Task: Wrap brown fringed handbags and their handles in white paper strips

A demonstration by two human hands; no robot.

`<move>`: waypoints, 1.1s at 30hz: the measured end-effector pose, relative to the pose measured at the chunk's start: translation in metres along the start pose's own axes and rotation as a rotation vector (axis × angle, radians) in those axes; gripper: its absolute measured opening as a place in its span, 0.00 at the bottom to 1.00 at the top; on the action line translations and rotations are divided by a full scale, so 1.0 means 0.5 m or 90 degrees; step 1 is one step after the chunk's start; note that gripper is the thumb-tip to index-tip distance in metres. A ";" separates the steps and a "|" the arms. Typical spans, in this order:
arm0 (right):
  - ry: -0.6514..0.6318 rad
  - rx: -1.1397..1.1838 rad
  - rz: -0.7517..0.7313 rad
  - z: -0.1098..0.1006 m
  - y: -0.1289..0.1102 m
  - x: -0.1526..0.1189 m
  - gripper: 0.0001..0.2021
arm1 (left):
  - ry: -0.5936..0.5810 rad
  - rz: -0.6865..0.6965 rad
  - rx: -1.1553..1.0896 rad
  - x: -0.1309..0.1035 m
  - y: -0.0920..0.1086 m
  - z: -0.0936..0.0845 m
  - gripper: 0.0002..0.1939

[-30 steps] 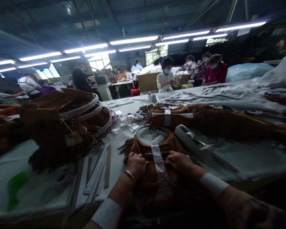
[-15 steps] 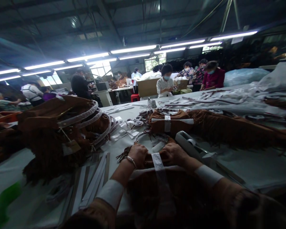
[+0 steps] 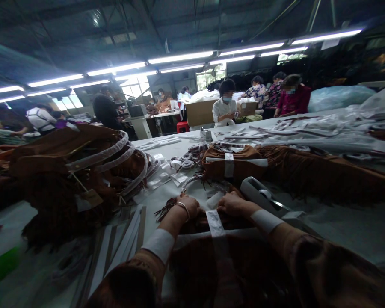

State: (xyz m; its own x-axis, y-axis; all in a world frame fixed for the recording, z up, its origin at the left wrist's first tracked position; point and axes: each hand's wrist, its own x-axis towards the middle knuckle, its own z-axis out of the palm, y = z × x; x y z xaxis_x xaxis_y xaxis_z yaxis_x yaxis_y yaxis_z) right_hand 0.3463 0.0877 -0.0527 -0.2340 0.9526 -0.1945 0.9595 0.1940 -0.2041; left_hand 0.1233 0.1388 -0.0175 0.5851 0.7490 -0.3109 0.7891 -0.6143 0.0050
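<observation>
A brown fringed bag [image 3: 192,261] lies in front of me, its lower part dark and close to my body. My left hand [image 3: 188,207] is closed on the left of its top edge, with a bracelet at the wrist. On the right of the same edge, my right hand [image 3: 233,204] has its fingers curled in. Between the hands, a white strip [image 3: 215,224] runs down over the bag's opening. Beyond them lies the bag's handle, partly wrapped in pale material. A grey tape dispenser [image 3: 258,192] stands just right of my right hand.
At left, a pile of brown fringed bags [image 3: 60,149] has wrapped handles and a tag. Another brown bag [image 3: 234,169] with a white band lies ahead. Flat strips [image 3: 118,244] are at lower left, a green object [image 3: 1,265] beside them. Several people work beyond the table.
My hands have drawn slightly closer together at the bag's top edge and still hold it. The view has shifted slightly; the right forearm and sleeve show more.
</observation>
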 end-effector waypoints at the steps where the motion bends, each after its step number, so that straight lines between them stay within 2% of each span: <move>1: -0.003 -0.004 -0.012 -0.001 0.002 0.001 0.11 | 0.004 0.003 -0.002 0.004 0.000 0.002 0.17; 5: 0.031 -0.032 -0.029 0.008 -0.003 -0.009 0.11 | 0.058 -0.001 -0.001 0.003 -0.001 0.027 0.14; 9: 0.074 -0.042 0.010 0.028 -0.014 -0.024 0.16 | 0.125 -0.030 -0.010 -0.006 -0.006 0.062 0.16; 13: 0.084 -0.039 0.039 0.048 -0.020 -0.020 0.18 | 0.139 -0.059 -0.024 -0.002 -0.006 0.077 0.15; 18: 0.104 -0.017 0.041 0.053 -0.011 -0.012 0.16 | 0.144 -0.099 -0.042 0.007 -0.002 0.068 0.14; 22: 0.127 0.014 -0.002 0.025 -0.006 -0.030 0.11 | 0.146 -0.100 -0.054 0.000 0.000 0.040 0.15; 25: 0.188 0.063 -0.062 0.007 -0.027 -0.064 0.17 | 0.181 -0.075 -0.062 -0.028 0.012 0.019 0.15; 27: 0.199 0.088 -0.084 0.013 -0.053 -0.091 0.25 | 0.209 -0.004 -0.075 -0.055 0.028 0.021 0.18; 28: 0.177 0.093 -0.077 0.022 -0.066 -0.104 0.29 | 0.203 0.045 -0.084 -0.069 0.036 0.028 0.20; 30: 0.102 0.095 -0.042 0.050 -0.088 -0.124 0.35 | 0.140 0.126 -0.099 -0.092 0.048 0.053 0.26; 33: 0.017 0.092 -0.004 0.089 -0.102 -0.135 0.40 | 0.027 0.126 -0.104 -0.106 0.055 0.097 0.34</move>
State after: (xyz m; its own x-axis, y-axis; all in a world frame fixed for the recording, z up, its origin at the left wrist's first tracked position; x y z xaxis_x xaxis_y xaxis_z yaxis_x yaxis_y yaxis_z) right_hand 0.3062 0.0029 -0.0717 -0.2341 0.9578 -0.1670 0.9250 0.1666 -0.3414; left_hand 0.1051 0.0704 -0.0468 0.7354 0.6301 -0.2492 0.6765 -0.7038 0.2170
